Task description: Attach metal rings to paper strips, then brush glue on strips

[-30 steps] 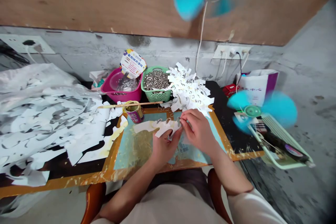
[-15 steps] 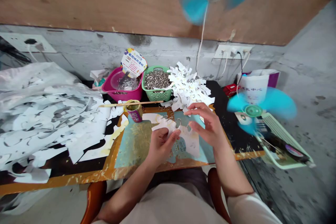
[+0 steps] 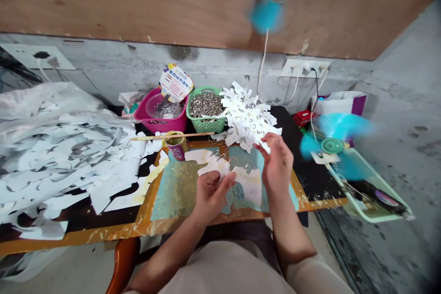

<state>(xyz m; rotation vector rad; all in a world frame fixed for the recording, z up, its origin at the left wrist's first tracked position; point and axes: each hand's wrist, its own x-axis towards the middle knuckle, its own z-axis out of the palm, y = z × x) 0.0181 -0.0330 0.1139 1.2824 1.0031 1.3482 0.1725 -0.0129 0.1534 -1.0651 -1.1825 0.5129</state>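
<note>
From the head view, my right hand (image 3: 277, 165) has lifted off the work and reached the paper pile (image 3: 246, 117). Its fingertips (image 3: 267, 143) are pressed together at the pile's edge, though I cannot tell whether they grip it. My left hand (image 3: 210, 195) pinches the ringed paper (image 3: 244, 183) above the board (image 3: 175, 190), its thumb on top.

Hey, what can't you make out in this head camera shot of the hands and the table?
In the head view:
How the left hand grips the white paper tag: its fingers hide the grip.
What the right hand pinches: its fingers cover it.
Single metal rings in the green basket: too small.
Blue fan blades: spin blur.
Card's print: too small.
</note>
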